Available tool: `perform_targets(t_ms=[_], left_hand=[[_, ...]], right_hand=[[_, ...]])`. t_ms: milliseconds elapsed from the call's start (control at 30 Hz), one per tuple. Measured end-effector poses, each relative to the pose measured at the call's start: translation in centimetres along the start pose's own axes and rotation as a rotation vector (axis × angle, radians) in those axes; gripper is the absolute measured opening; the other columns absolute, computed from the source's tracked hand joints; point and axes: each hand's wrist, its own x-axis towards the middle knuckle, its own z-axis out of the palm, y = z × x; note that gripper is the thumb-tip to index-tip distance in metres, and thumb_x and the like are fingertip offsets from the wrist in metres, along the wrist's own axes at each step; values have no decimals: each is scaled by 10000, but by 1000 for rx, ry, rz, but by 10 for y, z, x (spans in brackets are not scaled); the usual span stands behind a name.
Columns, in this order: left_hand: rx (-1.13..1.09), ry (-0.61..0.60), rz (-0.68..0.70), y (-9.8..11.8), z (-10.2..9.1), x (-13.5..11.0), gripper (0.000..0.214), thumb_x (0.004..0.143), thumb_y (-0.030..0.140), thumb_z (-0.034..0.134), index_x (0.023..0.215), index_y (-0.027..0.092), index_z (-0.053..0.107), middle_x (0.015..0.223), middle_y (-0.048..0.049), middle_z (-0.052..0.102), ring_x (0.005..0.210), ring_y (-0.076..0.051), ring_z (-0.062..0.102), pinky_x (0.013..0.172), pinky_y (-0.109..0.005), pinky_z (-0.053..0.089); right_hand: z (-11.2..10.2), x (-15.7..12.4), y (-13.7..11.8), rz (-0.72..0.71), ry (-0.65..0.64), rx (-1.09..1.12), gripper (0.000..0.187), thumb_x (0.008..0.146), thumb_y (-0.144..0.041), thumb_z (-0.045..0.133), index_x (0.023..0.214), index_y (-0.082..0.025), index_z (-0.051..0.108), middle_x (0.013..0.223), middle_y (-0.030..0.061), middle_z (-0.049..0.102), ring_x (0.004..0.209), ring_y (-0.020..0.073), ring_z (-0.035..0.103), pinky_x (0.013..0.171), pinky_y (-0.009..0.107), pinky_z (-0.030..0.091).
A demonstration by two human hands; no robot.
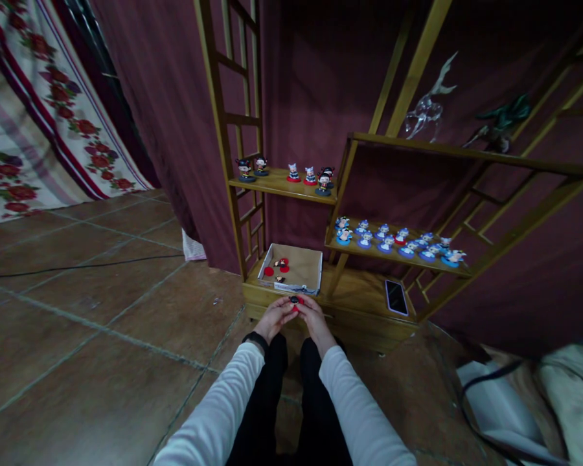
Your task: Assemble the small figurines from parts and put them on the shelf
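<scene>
In front of the shelf's low base, my left hand [274,318] and my right hand [315,318] meet around a small figurine [295,301] with a black top and red below. Fingers of both hands are closed on it, hiding part of its shape. Just beyond them, a shallow cardboard box [305,262] rests on the base. Inside it are red discs [269,271] and a few small black-haired figurines [280,279], some lying down.
A wooden shelf [284,189] holds black-haired and white-headed figurines. Several blue and purple figurines [387,244] stand on the right tier, below a clear deer ornament [425,116]. A phone [396,297] lies on the base. Bags [502,401] sit at right.
</scene>
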Motion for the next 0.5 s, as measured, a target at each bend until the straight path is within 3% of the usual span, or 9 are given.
perform_targets(t_ms=[100,200,333,500], left_hand=[[-39,-71,-10,2,1,-1,243,700,39,639,914,149,609,832,-35,660,714,-93,639,737,-227,521],[-61,-106,-11,1,2,-2,248,719,52,626,941,161,608,835,-30,660,690,-71,630,713,-193,509],[-46,-100,-25,1,3,-3,229,725,53,621,927,161,610,805,-22,660,665,-63,623,676,-171,498],[20,-15,-33,3,6,-2,164,716,74,640,865,141,623,738,-17,660,603,-54,610,635,-161,497]], right_hand=[[3,-7,-5,-128,-4,-40,480,587,-269,685,1054,-252,574,998,27,652,923,193,589,808,321,451],[7,-12,-10,-253,20,-134,389,603,-249,672,981,-250,578,960,19,646,895,184,586,823,312,440],[10,-15,-10,-270,66,-250,238,628,-243,641,860,-253,587,920,2,628,811,162,584,783,290,444],[6,-11,-4,-277,162,-265,177,593,-234,664,762,-248,614,844,-3,624,781,160,575,741,275,442]])
